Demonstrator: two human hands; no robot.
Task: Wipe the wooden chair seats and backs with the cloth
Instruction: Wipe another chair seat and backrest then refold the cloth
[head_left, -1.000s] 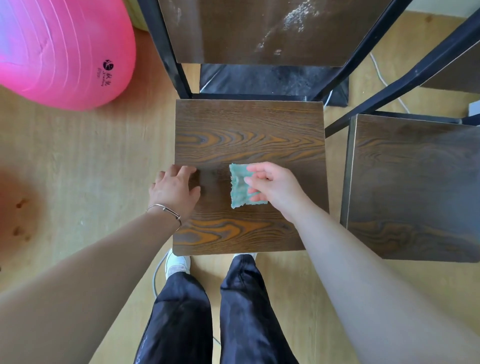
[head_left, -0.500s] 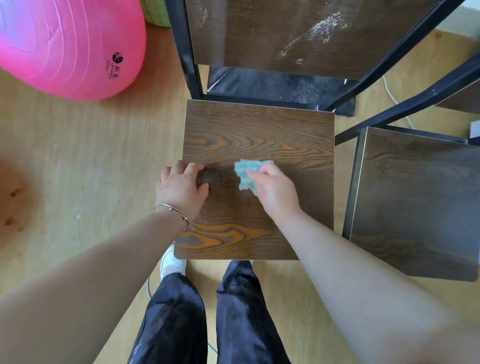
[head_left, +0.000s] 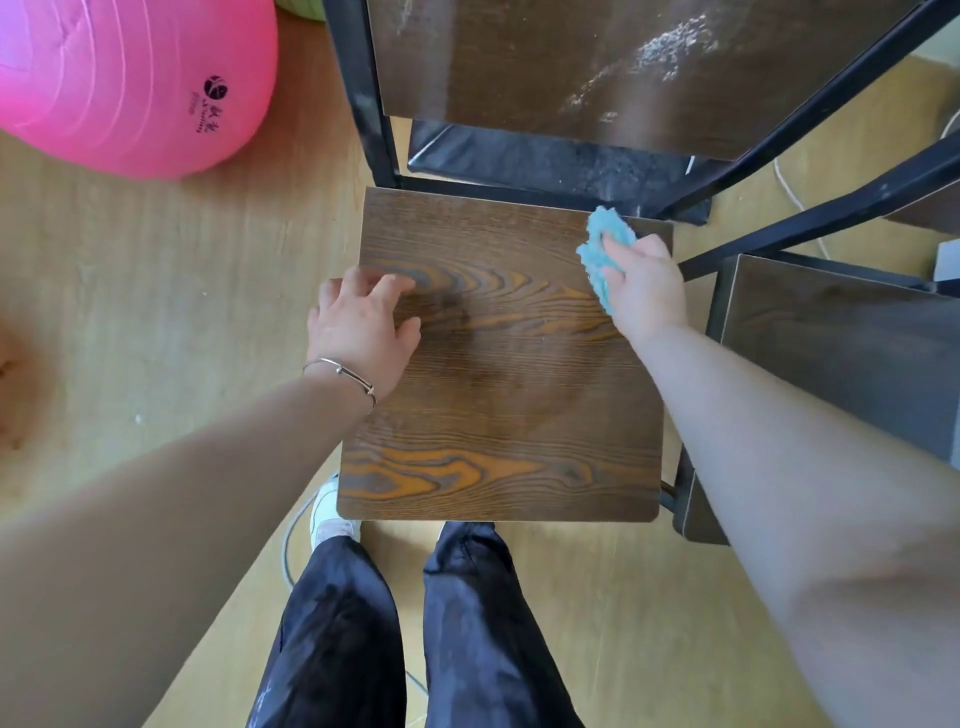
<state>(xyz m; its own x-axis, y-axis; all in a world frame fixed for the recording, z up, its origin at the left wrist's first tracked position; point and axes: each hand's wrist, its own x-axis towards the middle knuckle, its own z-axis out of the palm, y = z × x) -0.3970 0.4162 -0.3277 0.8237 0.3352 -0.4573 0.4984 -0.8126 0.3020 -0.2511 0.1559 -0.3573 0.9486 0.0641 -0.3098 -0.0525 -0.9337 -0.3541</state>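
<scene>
A dark wooden chair seat (head_left: 509, 415) fills the middle of the view, with its wooden back (head_left: 545, 67) rising at the top, smeared with white dust. My right hand (head_left: 647, 288) grips a bunched teal cloth (head_left: 602, 249) and presses it on the seat's far right corner. My left hand (head_left: 363, 325) rests on the seat's left edge with fingers spread. A second wooden chair seat (head_left: 841, 353) stands to the right.
A large pink exercise ball (head_left: 124, 78) lies on the wooden floor at the upper left. Black metal chair frame bars (head_left: 810, 223) cross the upper right. My legs in dark trousers (head_left: 405, 634) stand just before the seat. A white cable (head_left: 789, 192) trails on the floor.
My right hand has slid the cloth from the seat's middle to its far right corner and bunched it up. My left hand stays on the left edge.
</scene>
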